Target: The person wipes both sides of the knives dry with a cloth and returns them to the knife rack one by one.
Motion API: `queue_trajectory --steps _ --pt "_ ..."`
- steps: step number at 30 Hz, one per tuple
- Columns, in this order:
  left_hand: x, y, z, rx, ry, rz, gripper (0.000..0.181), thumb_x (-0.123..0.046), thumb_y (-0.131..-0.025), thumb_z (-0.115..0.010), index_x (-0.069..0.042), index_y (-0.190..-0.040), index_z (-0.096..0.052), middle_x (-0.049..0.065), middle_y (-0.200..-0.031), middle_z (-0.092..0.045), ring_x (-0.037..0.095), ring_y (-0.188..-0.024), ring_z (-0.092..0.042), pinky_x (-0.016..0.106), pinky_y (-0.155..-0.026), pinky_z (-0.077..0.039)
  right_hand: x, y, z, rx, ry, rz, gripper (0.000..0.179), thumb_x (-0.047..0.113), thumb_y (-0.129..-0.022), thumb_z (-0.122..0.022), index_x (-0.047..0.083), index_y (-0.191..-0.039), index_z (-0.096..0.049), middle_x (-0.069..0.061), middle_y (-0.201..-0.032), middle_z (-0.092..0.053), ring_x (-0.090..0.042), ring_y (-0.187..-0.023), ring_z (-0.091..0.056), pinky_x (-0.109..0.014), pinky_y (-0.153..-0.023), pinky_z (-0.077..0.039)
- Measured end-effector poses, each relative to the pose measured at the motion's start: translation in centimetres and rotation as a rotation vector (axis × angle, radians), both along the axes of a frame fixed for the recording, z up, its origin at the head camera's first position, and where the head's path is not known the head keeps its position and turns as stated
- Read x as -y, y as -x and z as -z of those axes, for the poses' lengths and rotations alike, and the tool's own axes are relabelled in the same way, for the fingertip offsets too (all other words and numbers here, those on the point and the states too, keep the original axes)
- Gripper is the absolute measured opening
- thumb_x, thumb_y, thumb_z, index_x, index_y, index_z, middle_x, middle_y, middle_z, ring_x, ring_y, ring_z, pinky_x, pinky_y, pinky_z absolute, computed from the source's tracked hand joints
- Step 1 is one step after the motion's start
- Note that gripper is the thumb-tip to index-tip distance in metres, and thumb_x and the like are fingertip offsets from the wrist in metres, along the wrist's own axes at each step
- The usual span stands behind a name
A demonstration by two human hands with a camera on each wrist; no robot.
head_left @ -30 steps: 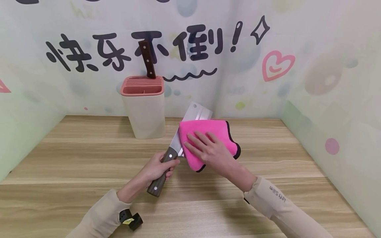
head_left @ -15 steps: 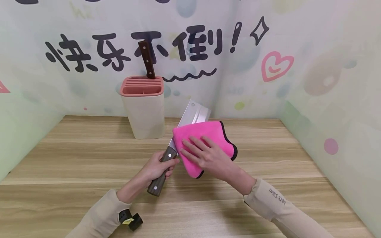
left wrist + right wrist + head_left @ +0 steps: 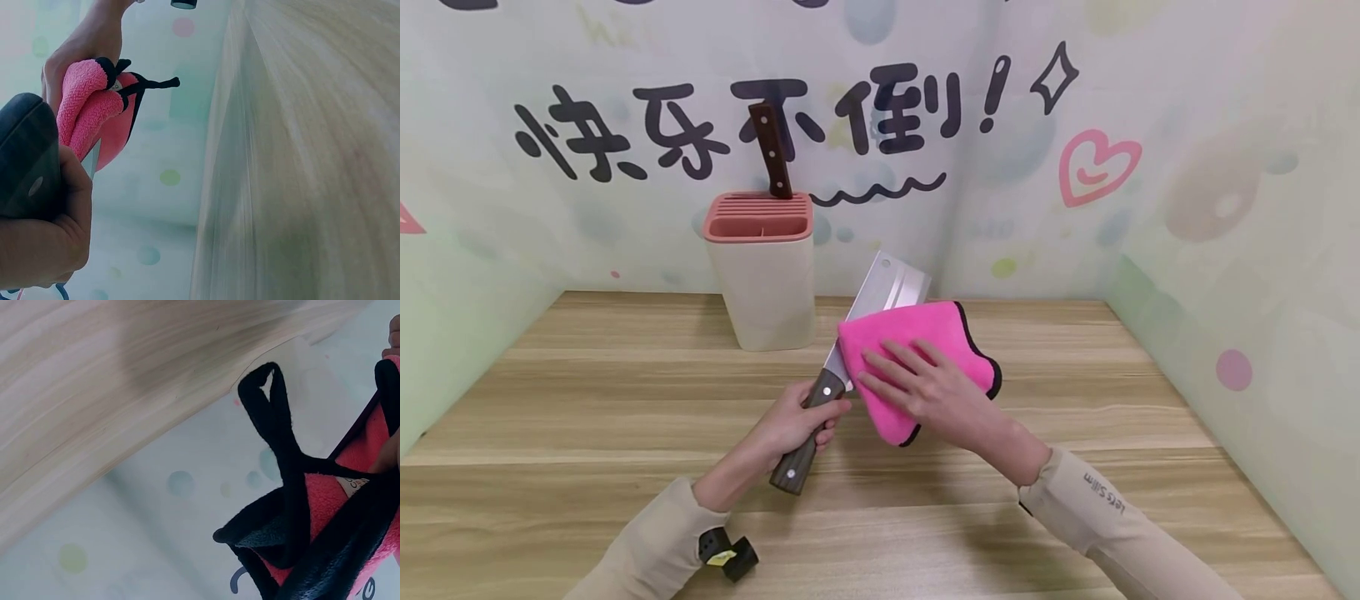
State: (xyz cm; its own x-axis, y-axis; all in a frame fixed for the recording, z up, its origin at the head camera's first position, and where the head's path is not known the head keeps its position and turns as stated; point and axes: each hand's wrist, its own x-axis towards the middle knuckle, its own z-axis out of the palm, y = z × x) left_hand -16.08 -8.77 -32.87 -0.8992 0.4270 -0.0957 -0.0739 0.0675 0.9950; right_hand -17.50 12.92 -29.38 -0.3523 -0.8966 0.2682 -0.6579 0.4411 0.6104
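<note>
My left hand point(image 3: 793, 425) grips the dark wooden handle of a cleaver point(image 3: 880, 287), whose broad metal blade slants up and away to the right above the table. A folded pink cloth point(image 3: 955, 329) with black edging covers the blade's middle and the part near the handle. On top of it lies my right hand point(image 3: 940, 400) with extended fingers, the thumb out of sight from above. The right wrist view shows part of that hand tucked in by the label of the cloth point(image 3: 325, 500), and a black loop dangles there. Both hands flank the blade in the left wrist view.
A cream knife block point(image 3: 763, 292) with a pink slotted top point(image 3: 760, 217) stands at the back, left of the cleaver. One brown-handled knife point(image 3: 771, 150) sticks up from it. Printed walls border the wood-grain table point(image 3: 587, 417) at the back and sides.
The right hand and cloth slid left and down the blade towards the handle, then shifted very slightly back up to the right. The left hand and cleaver stayed nearly still.
</note>
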Motion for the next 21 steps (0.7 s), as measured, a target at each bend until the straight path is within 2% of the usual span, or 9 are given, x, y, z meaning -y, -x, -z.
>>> queue_trajectory --steps 8,15,21 --pt "0.1 -0.2 0.0 -0.012 0.004 0.003 0.017 -0.013 -0.089 -0.053 0.001 -0.086 -0.043 0.000 -0.057 -0.043 0.005 -0.045 -0.040 0.019 -0.043 -0.037 -0.6 1.0 -0.4 0.020 0.059 0.064 0.056 0.008 -0.076 -0.069 0.017 -0.127 -0.050 -0.004 -0.132 -0.046 -0.025 -0.121 -0.042 -0.038 -0.095 -0.038" --pt "0.1 -0.2 0.1 -0.041 0.004 0.013 0.018 -0.011 -0.087 -0.055 0.001 -0.085 -0.042 0.000 -0.057 -0.043 0.005 -0.043 -0.041 0.019 -0.042 -0.037 -1.3 2.0 -0.7 0.085 0.127 0.117 0.062 0.001 -0.073 -0.069 0.015 -0.129 -0.048 -0.006 -0.131 -0.047 -0.027 -0.120 -0.042 -0.040 -0.093 -0.040" --pt "0.2 -0.3 0.2 -0.072 0.030 0.021 0.016 -0.009 -0.087 -0.054 0.001 -0.083 -0.042 0.000 -0.057 -0.043 0.006 -0.043 -0.041 0.018 -0.041 -0.036 -1.9 2.9 -0.8 0.114 0.181 0.159 0.058 -0.001 -0.074 -0.068 0.013 -0.127 -0.050 -0.009 -0.128 -0.050 -0.028 -0.118 -0.044 -0.041 -0.090 -0.042"
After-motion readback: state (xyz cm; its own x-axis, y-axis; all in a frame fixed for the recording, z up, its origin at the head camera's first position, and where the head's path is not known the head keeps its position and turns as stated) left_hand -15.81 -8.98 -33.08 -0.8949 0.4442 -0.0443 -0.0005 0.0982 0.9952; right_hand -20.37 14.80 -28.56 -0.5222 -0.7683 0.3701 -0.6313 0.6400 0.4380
